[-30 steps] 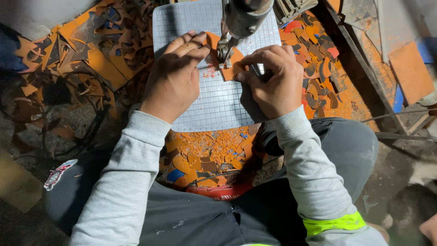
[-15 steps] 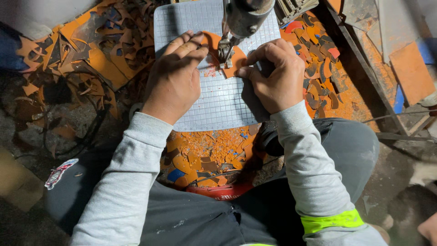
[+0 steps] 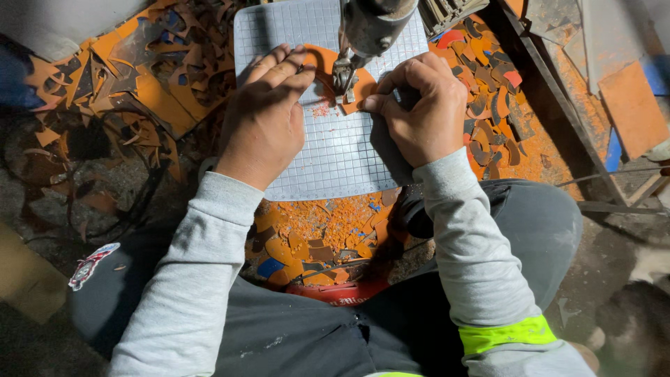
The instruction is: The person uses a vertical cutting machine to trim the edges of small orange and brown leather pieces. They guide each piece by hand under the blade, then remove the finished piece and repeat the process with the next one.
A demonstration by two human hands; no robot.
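Left hand [image 3: 269,115]: laid flat, palm down, fingers stretched forward and pressed on the orange piece [image 3: 328,70].
Right hand [image 3: 419,105]: curled, the piece's right edge pinched between thumb and fingers.
Orange piece: thin, curved, held on the gridded plate [image 3: 328,153] under the machine head [image 3: 370,28].
Surroundings: orange scraps [image 3: 314,237] are scattered around.

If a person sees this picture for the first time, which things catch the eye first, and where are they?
At top centre, the left hand and the right hand press an orange piece flat on a grey gridded mat, under a metal machine head. Heaps of orange scraps lie all around, thickest below the mat and at upper left.
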